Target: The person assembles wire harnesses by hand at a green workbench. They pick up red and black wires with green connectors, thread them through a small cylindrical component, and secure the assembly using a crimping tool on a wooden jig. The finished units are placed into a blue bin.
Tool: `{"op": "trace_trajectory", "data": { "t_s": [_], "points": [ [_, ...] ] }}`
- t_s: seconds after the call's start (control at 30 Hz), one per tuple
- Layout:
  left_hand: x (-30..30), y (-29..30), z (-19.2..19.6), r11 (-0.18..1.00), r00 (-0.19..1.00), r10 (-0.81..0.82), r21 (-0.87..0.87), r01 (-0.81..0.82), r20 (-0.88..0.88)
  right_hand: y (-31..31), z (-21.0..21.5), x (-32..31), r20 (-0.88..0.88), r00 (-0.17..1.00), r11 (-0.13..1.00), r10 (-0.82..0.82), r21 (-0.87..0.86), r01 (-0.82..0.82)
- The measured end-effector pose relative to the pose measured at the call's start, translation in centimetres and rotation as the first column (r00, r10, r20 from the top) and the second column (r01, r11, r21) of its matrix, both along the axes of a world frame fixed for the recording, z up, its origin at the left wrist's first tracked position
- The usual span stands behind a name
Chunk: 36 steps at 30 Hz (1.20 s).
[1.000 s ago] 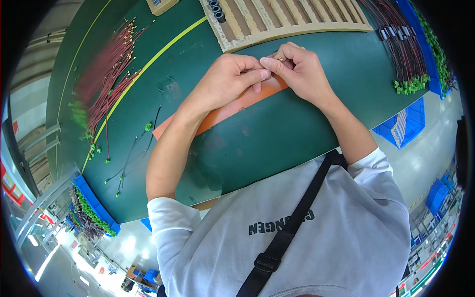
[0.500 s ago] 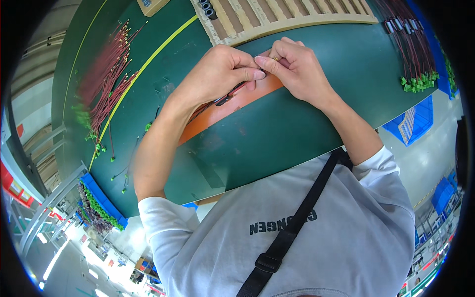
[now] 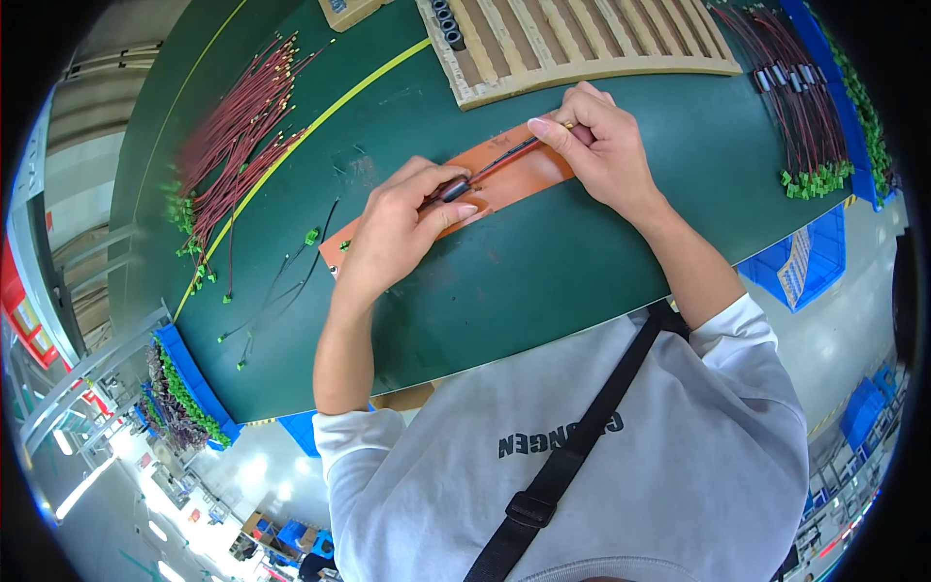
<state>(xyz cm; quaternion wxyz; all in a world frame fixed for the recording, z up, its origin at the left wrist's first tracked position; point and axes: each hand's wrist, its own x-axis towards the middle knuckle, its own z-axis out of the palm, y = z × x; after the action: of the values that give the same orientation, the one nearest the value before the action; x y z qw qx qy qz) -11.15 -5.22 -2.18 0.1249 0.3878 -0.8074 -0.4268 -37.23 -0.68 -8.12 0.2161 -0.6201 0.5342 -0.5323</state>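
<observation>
My left hand [image 3: 400,221] is closed around a short black cylinder [image 3: 455,188] with wires running through it, its thumb and fingers on either side. From the cylinder, thin red and black wires [image 3: 506,157] stretch up to the right. Their far ends are pinched between the thumb and fingers of my right hand [image 3: 603,145]. Both hands are over an orange-brown strip [image 3: 533,180] lying slantwise on the green table [image 3: 465,306]. Part of the cylinder and the wires' other run are hidden by my left hand.
A cardboard rack [image 3: 606,65] with long slots stands beyond my hands, black rings [image 3: 446,24] at its left end. Red wires [image 3: 247,126] with green connectors lie left; loose black wires [image 3: 291,260] are nearer. Right are finished-looking cables [image 3: 795,107] and a blue bin [image 3: 824,257].
My left hand has moved down and left, away from my right hand, and is now on the black cylinder. The wires between the hands are stretched out. My right hand still pinches their ends.
</observation>
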Motion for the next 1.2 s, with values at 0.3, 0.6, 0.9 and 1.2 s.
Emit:
{"op": "trace_trajectory", "data": {
  "t_s": [0.3, 0.6, 0.9, 1.2],
  "points": [
    [1.6, 0.2, -2.0, 0.926, 0.973, 0.152, 0.368, -0.080, -0.172, 0.4, 0.2, -0.1, 0.309, 0.950, 0.954, 0.034, 0.273, -0.123],
    [1.9, 0.3, -2.6, 0.926, 0.967, 0.149, 0.373, -0.063, -0.207, 0.3, -0.1, -0.3, 0.312, 0.949, 0.947, 0.037, 0.292, -0.133],
    [2.1, -0.1, -2.1, 0.936, 0.965, 0.084, 0.351, 0.010, -0.250, 0.3, 0.3, -0.2, 0.274, 0.959, 0.962, 0.073, 0.234, -0.140],
    [1.6, 0.8, -2.6, 0.931, 0.939, 0.204, 0.350, -0.100, -0.275, 0.5, 0.9, -0.1, 0.250, 0.959, 0.969, 0.132, 0.172, -0.178]
  ]
}}
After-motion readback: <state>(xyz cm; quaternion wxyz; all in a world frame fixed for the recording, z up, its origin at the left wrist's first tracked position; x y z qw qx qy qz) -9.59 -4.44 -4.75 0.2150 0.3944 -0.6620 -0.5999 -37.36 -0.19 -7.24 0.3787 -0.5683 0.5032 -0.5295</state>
